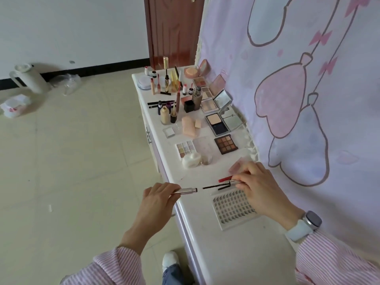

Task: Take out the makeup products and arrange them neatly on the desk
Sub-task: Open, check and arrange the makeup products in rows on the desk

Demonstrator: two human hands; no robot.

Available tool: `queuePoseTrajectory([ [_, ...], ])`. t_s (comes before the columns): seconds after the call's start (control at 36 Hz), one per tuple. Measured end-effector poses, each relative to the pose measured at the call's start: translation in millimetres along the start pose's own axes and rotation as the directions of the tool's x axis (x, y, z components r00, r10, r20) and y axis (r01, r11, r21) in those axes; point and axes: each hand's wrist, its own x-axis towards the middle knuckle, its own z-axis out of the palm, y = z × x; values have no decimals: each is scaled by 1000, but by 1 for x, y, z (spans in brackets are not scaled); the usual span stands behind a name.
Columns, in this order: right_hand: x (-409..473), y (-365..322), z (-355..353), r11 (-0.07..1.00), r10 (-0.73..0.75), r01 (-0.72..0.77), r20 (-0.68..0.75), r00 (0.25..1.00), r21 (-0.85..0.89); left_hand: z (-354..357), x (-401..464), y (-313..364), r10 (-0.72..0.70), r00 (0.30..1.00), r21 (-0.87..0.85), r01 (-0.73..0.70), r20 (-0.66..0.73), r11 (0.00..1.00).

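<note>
Left fingers (164, 189) curled around a slim silver metal tube (185, 191), open dark mouth pointing right, held level just past the desk's front edge. Right fingers (241, 179) pinching the silver cap end of a thin black wand (213, 186), its dark tip aimed at the tube's mouth with a short gap between; probably an eyeliner or mascara pulled apart for checking, or lined up for closing before being laid down. Left hand (158, 200) hovering over the floor side, right hand (261, 188) above the desk, white-strapped smartwatch (306, 225) on that wrist, pink-striped sleeves on both arms. Just behind the right fingers, a red pencil-like stick (225, 178) lying on the top. Below the right hand, a flat white tray of false-lash clusters (232, 208) lying flat. Farther along the glossy white desk (205, 243), many products already set out in loose rows: a dark brown nine-pan eyeshadow palette (226, 144), a pale clear-cased pastel palette (185, 149), a round white puff (191, 159), peach sponges (190, 124), open mirrored powder compacts (221, 120), bottles and tall gold tubes standing upright at the far end; so the task looks well along. Against the desk's right side, a lilac curtain with pink and blue cartoon shapes (298, 79). Beyond, a reddish-brown wooden door (172, 31), white wall with black skirting, beige tiled floor (72, 161), a white kettle-like jug (28, 79) and crumpled plastic bags on it.
</note>
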Motion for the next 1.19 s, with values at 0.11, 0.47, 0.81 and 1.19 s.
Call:
queuePoseTrajectory([
  [0.11,6,12,8,944,254,-232,-70,965,236,13,5,-20,-311,942,-225,278,-127,934],
  [0.47,30,-12,88,492,469,-366,114,876,790,70,40,2,-624,781,-693,440,-19,571],
  [0.81,67,-9,143,791,386,-265,-114,915,551,104,60,-26,-513,818,-314,431,-260,846],
  [1.19,77,-16,159,916,247,-159,-206,947,368,115,65,-38,-385,874,-182,344,-296,921],
])
